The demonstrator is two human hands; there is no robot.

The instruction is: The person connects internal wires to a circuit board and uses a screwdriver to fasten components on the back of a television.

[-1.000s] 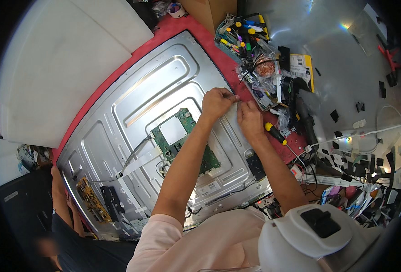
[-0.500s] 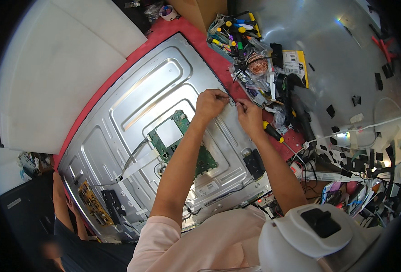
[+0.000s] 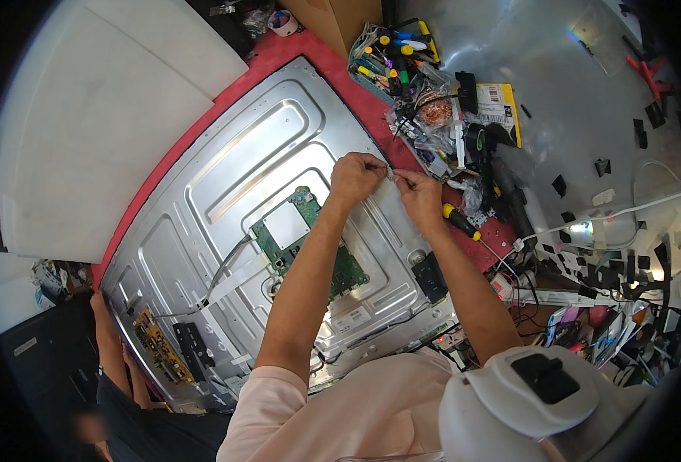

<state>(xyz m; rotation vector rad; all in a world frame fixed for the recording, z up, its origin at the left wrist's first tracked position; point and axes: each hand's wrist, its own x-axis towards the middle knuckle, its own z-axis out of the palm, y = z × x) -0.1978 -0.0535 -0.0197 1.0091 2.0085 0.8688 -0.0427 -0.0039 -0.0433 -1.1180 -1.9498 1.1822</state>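
No wording or number can be read. A white label (image 3: 497, 115) with dark print lies on a yellow packet (image 3: 517, 129), too small to make out. A pale sticker (image 3: 350, 320) on the metal panel (image 3: 340, 127) and a light strip (image 3: 25, 346) on the black surface (image 3: 55, 327) at far left are equally illegible.

The person wears a plain, pale pink shirt (image 3: 359, 400) with a short left sleeve (image 3: 267, 400). The left hand (image 3: 358, 179) and right hand (image 3: 419, 196) are bare, as are both forearms. A rounded white plastic casing (image 3: 471, 416) with a black, square-cornered inset (image 3: 544, 378) hides the right sleeve.
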